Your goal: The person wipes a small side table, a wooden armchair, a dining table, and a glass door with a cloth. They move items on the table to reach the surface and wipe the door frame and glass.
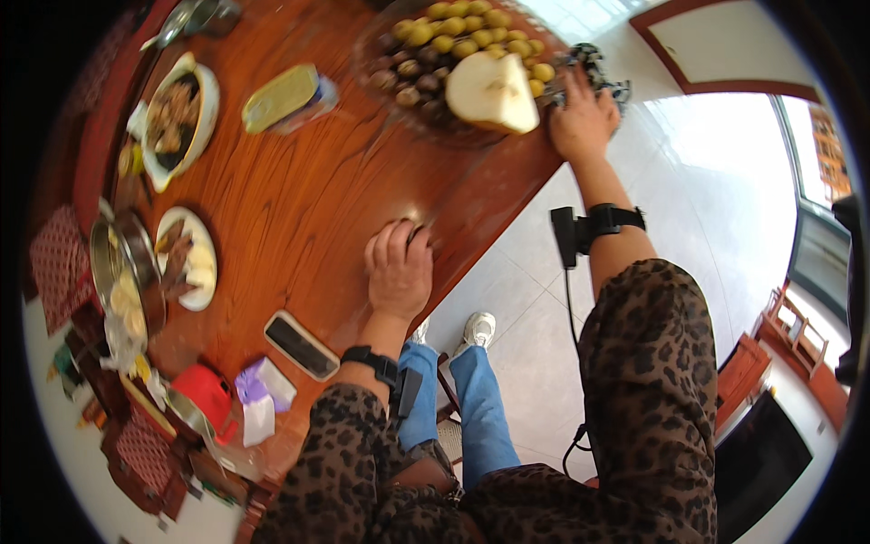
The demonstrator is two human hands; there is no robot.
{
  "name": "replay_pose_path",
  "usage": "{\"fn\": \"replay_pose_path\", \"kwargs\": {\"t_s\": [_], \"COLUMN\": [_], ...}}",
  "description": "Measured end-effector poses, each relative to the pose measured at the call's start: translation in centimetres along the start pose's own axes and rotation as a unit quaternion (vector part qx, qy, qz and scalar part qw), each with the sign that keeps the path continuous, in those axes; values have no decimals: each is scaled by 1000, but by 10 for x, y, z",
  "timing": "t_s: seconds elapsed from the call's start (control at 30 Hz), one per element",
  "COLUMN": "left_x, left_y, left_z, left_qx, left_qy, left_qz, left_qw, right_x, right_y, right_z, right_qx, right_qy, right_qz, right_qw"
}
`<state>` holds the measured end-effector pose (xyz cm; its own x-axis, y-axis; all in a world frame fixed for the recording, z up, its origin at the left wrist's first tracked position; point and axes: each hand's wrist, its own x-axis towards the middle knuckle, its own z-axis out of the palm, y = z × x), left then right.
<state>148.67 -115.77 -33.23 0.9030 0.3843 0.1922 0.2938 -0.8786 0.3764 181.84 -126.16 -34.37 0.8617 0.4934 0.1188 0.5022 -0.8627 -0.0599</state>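
My right hand (583,119) is at the table's edge, on a bunched black-and-white patterned cloth (590,60). Right beside it stands a clear fruit plate (367,68) with green-yellow round fruits (465,47), dark brown round fruits (427,83) and a cut piece of pale-fleshed fruit (486,92). My left hand (399,265) rests palm down on the wooden tabletop (306,224), near its front edge. Its fingers lie close together and curl slightly. Something small and dark shows by the fingertips, too little to name; the palm is hidden.
To the left are a smartphone (302,345), a tissue pack (262,391), a red-sided pot (204,398), a metal pot (139,262), a plate of food (200,265), an oval dish (207,112) and a yellow-lidded box (282,98). Tiled floor (523,299) lies beyond the edge.
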Motion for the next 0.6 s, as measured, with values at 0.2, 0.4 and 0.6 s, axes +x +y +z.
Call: {"fn": "replay_pose_path", "kwargs": {"t_s": [0.2,0.4,0.6], "left_x": [-1,-17,-154], "left_y": [-3,0,28], "left_z": [7,-14,-79], "left_qx": [0,-125,-284], "left_qy": [51,-2,-18], "left_qz": [2,-63,-264], "left_qw": [999,990,922], "right_x": [-80,-234,-321], "right_y": [-34,-121,-180], "right_z": [-10,-42,-67], "right_qx": [56,245,179], "right_qy": [-23,-82,-246], "right_qz": [-101,-225,-363], "right_qw": [993,940,880]}}
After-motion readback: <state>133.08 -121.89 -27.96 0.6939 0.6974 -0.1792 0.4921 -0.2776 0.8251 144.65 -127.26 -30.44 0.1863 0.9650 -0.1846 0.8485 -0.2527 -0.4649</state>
